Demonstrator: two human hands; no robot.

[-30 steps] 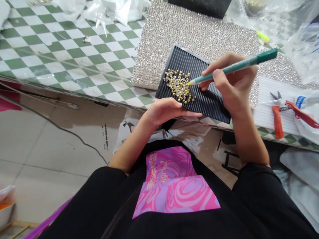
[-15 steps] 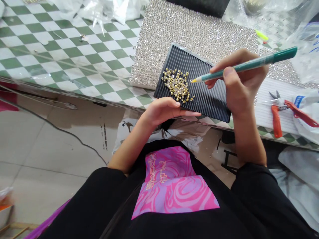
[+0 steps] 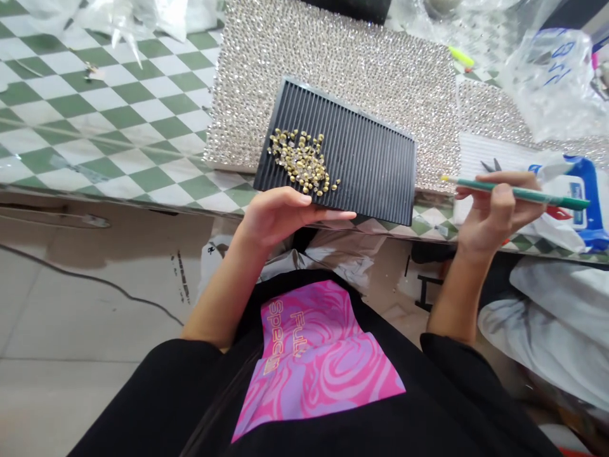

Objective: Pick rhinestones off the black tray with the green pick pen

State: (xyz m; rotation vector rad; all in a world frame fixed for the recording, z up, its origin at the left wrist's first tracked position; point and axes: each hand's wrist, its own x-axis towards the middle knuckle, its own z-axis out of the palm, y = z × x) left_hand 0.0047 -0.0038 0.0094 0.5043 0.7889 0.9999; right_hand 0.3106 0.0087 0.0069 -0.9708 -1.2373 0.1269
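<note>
Near edge of tray: left hand lies open, fingers touching the black ridged tray.
Right of tray: right hand pinches a green pen.
Tray's left part: gold studs heaped.

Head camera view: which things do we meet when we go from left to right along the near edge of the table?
Checkered tablecloth → pile of gold studs on the black ribbed tray → left hand at the tray's near edge → right hand holding the green pen → blue-and-white plastic bag.
</note>
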